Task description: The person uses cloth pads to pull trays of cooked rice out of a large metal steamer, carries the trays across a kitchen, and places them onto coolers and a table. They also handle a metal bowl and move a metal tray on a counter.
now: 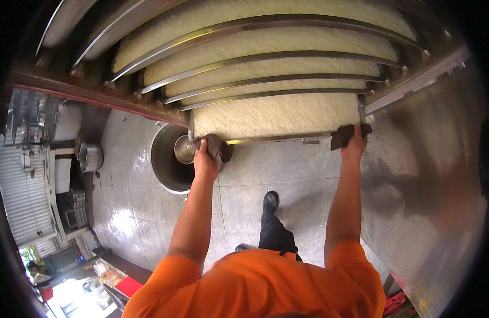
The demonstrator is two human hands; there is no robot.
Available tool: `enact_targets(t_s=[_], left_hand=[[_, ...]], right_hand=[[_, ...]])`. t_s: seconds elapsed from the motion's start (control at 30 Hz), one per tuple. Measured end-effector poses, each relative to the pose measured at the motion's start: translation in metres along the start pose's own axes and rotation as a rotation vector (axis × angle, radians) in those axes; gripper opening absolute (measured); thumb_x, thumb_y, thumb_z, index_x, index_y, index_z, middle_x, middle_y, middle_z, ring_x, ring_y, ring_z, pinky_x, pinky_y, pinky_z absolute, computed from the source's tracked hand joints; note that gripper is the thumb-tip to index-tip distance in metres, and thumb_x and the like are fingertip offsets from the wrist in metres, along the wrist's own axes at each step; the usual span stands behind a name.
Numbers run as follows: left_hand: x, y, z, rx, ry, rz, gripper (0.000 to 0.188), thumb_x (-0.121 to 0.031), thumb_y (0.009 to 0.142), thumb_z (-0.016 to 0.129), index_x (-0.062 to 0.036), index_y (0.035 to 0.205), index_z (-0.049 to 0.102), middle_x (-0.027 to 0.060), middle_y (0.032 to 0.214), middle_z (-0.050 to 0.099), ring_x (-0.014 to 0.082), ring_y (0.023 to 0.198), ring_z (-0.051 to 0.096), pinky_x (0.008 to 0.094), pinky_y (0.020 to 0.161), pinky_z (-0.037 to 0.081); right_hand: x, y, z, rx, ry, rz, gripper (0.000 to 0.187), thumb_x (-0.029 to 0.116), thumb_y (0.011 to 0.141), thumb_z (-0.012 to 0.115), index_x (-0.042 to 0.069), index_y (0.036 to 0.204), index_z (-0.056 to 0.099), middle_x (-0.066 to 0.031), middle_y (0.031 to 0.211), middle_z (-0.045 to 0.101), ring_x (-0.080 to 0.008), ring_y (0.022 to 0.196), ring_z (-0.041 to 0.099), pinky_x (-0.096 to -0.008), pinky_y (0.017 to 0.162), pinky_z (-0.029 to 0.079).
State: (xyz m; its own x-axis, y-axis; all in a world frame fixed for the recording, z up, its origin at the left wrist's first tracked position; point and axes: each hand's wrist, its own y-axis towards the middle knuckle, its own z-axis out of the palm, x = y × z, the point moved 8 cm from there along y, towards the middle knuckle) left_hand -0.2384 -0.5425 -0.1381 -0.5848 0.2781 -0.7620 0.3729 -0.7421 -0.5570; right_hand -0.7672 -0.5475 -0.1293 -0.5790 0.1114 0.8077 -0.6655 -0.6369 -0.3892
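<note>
A steel tray (265, 140) full of white cooked rice (276, 114) sticks out of a tall rack at chest height. My left hand (205, 159) grips the tray's near left corner through a dark cloth (219, 147). At the near right corner my right hand (354, 146) holds the rim with another dark cloth (345, 135). Both arms are stretched forward. Above this tray, several more rice-filled trays (265, 69) sit in the rack's slots.
A large steel pot (167, 159) with a small metal bowl (183, 149) in it stands on the grey tiled floor (244, 185) below left. A steel cabinet wall (430, 201) rises on the right. Shelves, a smaller pot (90, 157) and crates line the left side.
</note>
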Motion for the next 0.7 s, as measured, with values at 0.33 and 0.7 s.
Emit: enact_targets(t_s=[0.33,0.7], left_hand=[[-0.077,0.058,-0.014,0.014,0.704,0.165,0.061,-0.047,0.091,0.054,0.0037,0.124,0.051,0.0158,0.115,0.060,0.0262,0.104,0.057,0.0353,0.090,0.043],[-0.059,-0.008,-0.047,0.296,0.592,0.268,0.042,-0.035,0.090,0.062,0.0007,0.111,0.057,0.0047,0.097,0.063,0.0137,0.084,0.057,0.0299,0.077,0.048]], right_hand=[[0.053,0.050,-0.004,0.161,-1.086,-0.234,0.041,0.037,0.091,0.058,-0.003,0.100,0.058,-0.0110,0.092,0.062,-0.0243,0.081,0.063,-0.0353,0.074,0.049],[0.087,0.003,-0.077,0.154,-1.478,-0.447,0.066,0.051,0.087,0.055,-0.005,0.121,0.054,-0.0256,0.118,0.055,-0.0361,0.107,0.053,-0.0418,0.093,0.039]])
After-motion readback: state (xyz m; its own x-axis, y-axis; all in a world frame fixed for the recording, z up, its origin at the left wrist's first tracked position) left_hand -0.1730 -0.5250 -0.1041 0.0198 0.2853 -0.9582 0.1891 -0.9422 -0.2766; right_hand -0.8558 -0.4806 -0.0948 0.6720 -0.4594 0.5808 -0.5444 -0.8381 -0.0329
